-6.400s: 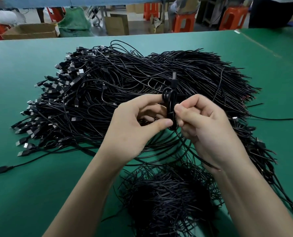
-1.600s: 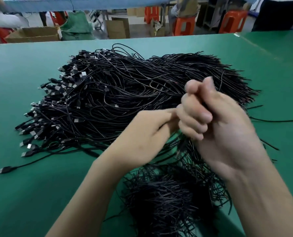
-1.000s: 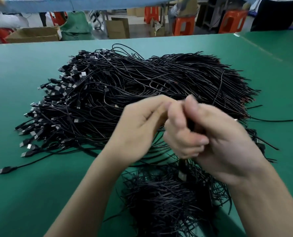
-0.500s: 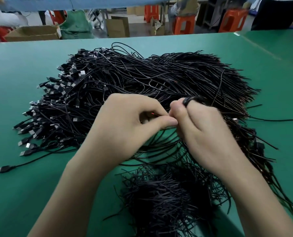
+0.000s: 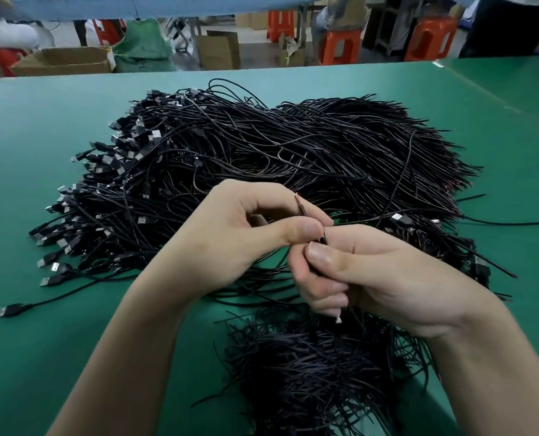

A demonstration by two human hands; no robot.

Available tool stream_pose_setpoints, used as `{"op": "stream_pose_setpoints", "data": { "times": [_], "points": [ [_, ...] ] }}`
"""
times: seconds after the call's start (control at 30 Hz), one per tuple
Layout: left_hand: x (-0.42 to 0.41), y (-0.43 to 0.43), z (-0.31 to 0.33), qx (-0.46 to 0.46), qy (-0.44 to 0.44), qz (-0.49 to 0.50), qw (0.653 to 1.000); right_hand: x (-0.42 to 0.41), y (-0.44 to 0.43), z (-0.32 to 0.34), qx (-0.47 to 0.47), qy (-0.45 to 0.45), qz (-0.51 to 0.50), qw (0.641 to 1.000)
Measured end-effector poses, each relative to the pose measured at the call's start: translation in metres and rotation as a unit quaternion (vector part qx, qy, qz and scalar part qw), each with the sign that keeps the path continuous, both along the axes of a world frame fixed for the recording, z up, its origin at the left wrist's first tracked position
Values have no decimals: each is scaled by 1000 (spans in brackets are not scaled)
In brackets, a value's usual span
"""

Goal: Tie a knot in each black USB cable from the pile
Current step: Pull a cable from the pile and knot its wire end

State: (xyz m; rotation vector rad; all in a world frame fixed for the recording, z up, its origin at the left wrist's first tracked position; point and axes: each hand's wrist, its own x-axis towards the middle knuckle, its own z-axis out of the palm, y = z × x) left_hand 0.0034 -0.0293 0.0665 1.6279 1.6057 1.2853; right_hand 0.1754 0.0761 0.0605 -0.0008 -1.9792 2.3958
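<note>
Above the tangled pile (image 5: 293,158) on the green table (image 5: 41,127), my left hand (image 5: 240,234) pinches one thin black cable (image 5: 301,209) near its bare, red-tipped end, while my right hand (image 5: 387,278) curls tightly around the rest.

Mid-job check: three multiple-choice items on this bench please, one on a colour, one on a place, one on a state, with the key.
1. The table is: A) red; B) white; C) green.
2. The smaller cable heap lies: A) at the near edge; B) at the far edge; C) at the left edge.
3. The held cable is gripped by: A) neither hand; B) both hands; C) the left alone.
Key: C, green shows all round; A, it lies closest to the person; B, left hand pinches it, right hand curls round it.
</note>
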Motion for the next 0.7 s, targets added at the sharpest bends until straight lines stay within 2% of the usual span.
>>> {"op": "stream_pose_setpoints", "data": {
  "times": [0.1,0.23,0.4,0.57,0.7],
  "points": [
    [-3,2,-3,17,-48,29,998,-2,1,0,40,3,-50,998],
    [-2,9,-10,36,-80,84,993,-7,1,-1,40,-3,-143,989],
    [7,17,-16,76,-125,142,979,-10,1,-3,50,24,-291,955],
    [10,21,-19,100,-128,169,972,-9,4,-2,140,26,-351,926],
    [7,20,-17,118,-142,206,961,-5,8,-2,255,-30,-357,898]
  ]
}}
